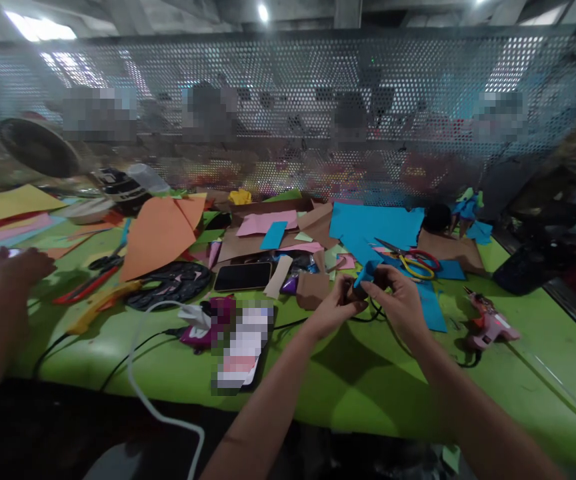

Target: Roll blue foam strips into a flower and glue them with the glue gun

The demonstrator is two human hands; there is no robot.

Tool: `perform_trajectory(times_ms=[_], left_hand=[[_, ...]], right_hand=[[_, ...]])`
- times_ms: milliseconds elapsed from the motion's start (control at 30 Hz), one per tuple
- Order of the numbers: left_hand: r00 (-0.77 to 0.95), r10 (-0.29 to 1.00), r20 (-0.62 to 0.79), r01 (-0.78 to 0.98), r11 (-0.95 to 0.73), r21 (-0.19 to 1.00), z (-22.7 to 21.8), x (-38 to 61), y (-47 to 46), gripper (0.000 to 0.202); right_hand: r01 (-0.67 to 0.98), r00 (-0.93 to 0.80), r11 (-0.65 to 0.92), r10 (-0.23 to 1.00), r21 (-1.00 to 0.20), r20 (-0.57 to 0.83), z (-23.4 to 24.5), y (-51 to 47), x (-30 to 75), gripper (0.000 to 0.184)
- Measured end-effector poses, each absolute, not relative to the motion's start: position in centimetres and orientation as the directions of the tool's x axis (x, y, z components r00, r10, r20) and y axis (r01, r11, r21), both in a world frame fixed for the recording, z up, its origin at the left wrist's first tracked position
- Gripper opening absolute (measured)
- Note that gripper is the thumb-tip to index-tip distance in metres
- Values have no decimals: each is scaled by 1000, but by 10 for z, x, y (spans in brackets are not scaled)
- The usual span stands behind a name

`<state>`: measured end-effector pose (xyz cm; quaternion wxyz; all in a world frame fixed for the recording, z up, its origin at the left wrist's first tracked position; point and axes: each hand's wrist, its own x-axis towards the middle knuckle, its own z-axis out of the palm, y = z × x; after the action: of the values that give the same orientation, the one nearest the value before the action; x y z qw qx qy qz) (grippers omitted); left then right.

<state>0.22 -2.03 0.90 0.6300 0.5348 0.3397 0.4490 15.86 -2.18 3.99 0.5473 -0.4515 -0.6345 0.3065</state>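
Note:
My left hand (335,308) and my right hand (397,297) meet above the green table (358,387), both with fingers closed on a small dark piece with a blue paper bit (367,279). What the piece is I cannot make out. A black cord trails from under the hands. Scissors with red and yellow handles (415,261) lie just beyond on a blue paper sheet (375,227). A pink glue gun (491,325) rests to the right of my right hand.
A co-worker's arm and hand (3,280) rest at the far left. Coloured paper sheets, an orange sheet (161,233), a black tablet (243,276), a phone (243,347), a white cable and red scissors (88,283) litter the table. A perforated metal screen stands behind.

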Motion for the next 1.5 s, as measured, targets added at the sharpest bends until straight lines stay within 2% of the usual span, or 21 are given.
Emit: perform_trajectory(times_ms=[200, 367, 500, 667, 933, 1067, 1367, 1500], left_hand=[[393, 918, 59, -199, 22, 980, 11, 0, -21, 37], [397, 909, 124, -219, -38, 975, 9, -1, -18, 31], [380, 912, 153, -177, -91, 980, 10, 0, -18, 35], [348, 926, 148, -162, -96, 982, 13, -2, -20, 40], [368, 922, 122, -1, -131, 991, 16, -2, -21, 41], [327, 937, 126, -37, -120, 992, 15, -1, -23, 43], [191, 977, 90, -7, -91, 996, 13, -2, -20, 51], [187, 981, 52, -33, -46, 998, 13, -1, -19, 48]], right_hand=[[313, -18, 445, 886, -839, 464, 38, -25, 156, 22], [305, -27, 435, 893, -847, 450, 39, -26, 156, 20], [311, 3, 424, 894, -850, 448, 40, -25, 157, 18], [421, -36, 496, 846, -759, 533, 45, -23, 160, 15], [463, -82, 520, 832, -718, 549, 44, -22, 161, 13], [489, -110, 520, 833, -700, 543, 40, -22, 161, 12], [644, -291, 604, 761, -470, 580, 39, -25, 157, 15], [662, -322, 607, 760, -440, 564, 37, -22, 158, 18]])
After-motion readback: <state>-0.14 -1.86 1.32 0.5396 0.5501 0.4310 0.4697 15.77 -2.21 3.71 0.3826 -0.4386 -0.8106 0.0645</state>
